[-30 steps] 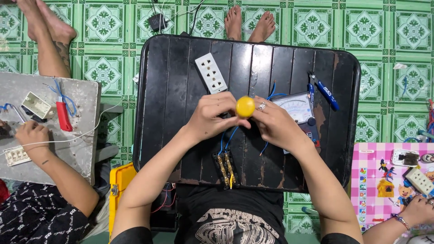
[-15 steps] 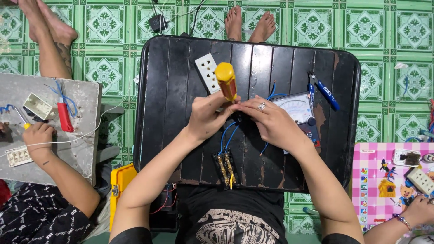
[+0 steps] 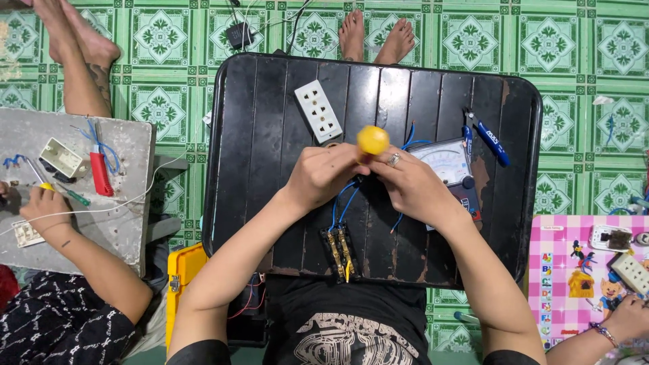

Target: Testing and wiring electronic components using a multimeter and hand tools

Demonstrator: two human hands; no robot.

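Observation:
Over a black slatted tabletop (image 3: 270,155), my left hand (image 3: 323,177) and my right hand (image 3: 405,186) meet around a yellow-handled screwdriver (image 3: 372,140). Its handle end points up at the camera and the shaft is hidden between my fingers. Blue wires (image 3: 343,206) run from under my hands down to a small black and brass terminal piece (image 3: 339,251) near the table's front edge. A white socket strip (image 3: 318,111) lies just beyond my left hand. An analog multimeter (image 3: 449,165) sits partly under my right hand.
Blue-handled pliers (image 3: 488,137) lie at the table's right. A person at the left works on a grey board (image 3: 115,203) with a red tool (image 3: 101,174) and a white box (image 3: 61,157). Bare feet (image 3: 375,34) rest beyond the table. A pink mat (image 3: 561,270) lies right, a yellow case (image 3: 181,277) left.
The screwdriver tipped from lying slanted away over the table back to standing handle-up between my hands. My hands stayed in place.

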